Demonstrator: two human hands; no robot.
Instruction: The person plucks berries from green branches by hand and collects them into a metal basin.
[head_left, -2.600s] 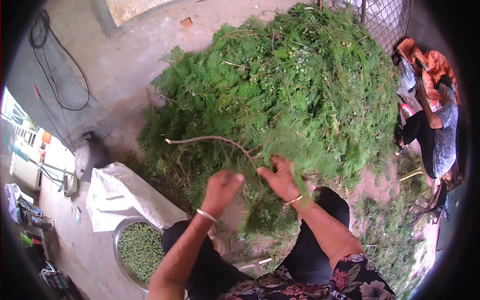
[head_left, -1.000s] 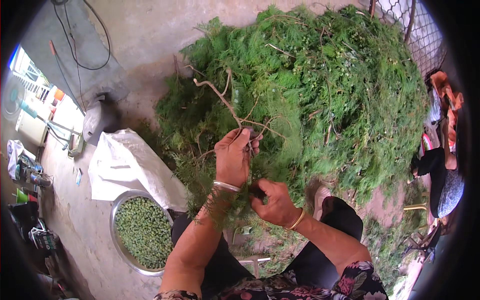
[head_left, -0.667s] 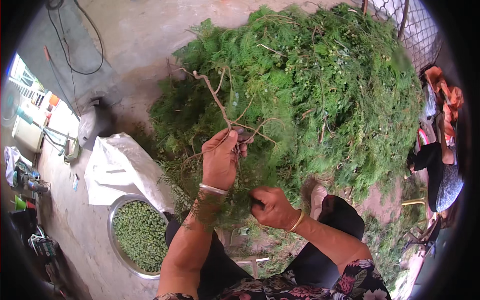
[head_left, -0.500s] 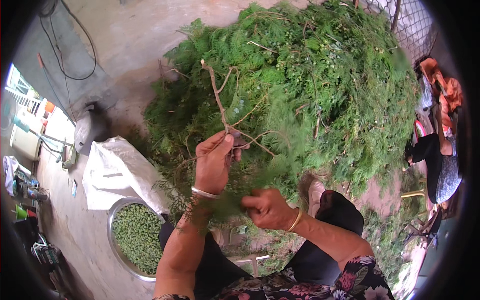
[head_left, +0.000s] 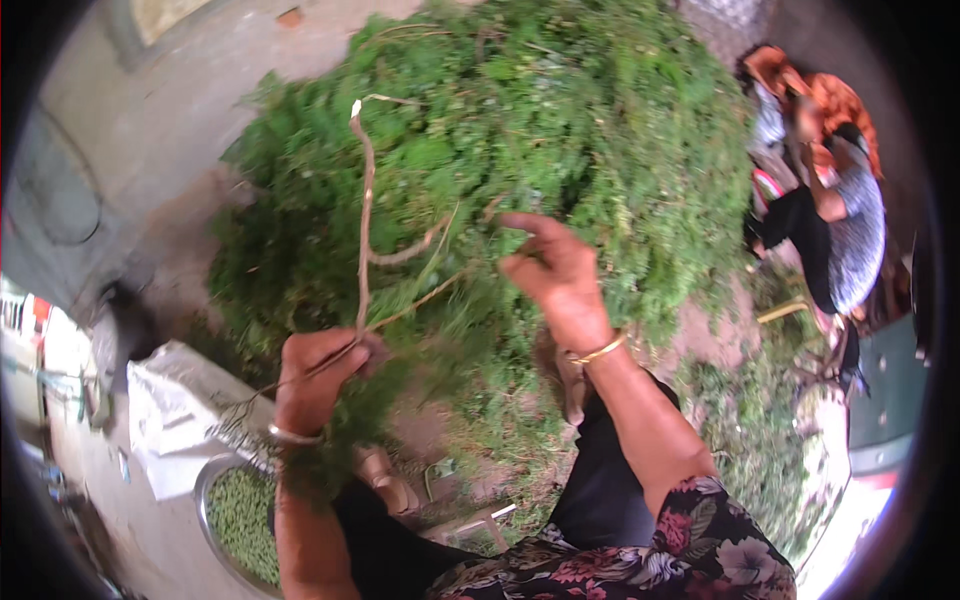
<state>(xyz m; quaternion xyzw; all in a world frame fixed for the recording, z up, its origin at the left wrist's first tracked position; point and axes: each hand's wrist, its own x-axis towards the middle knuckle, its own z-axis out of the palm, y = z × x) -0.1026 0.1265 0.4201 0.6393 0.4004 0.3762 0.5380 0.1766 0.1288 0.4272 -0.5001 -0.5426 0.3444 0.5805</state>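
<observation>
My left hand [head_left: 315, 375] is closed round the lower part of a thin forked branch [head_left: 364, 220]. The branch stands nearly upright, with a pale broken tip, bare side twigs and some green sprigs hanging by my wrist. To its right, my right hand [head_left: 560, 270] is raised with index finger and thumb apart, and nothing shows between them. It is slightly blurred. Behind both hands spreads a big heap of green, feathery evergreen cuttings [head_left: 620, 130]. Left of my left forearm is a round metal basin [head_left: 205, 510] of small green cones [head_left: 245, 520].
A white sack [head_left: 165, 425] lies just beyond the basin. At the far right a person [head_left: 850, 230] sits beside orange cloth [head_left: 840, 100]. Loose green clippings [head_left: 745, 450] cover the floor on my right. A low wooden frame [head_left: 480, 525] lies between my legs.
My right hand has moved up and away from my left wrist, its fingers opening. My left hand, still holding the branch, is lower and farther left in the picture. The whole view has shifted.
</observation>
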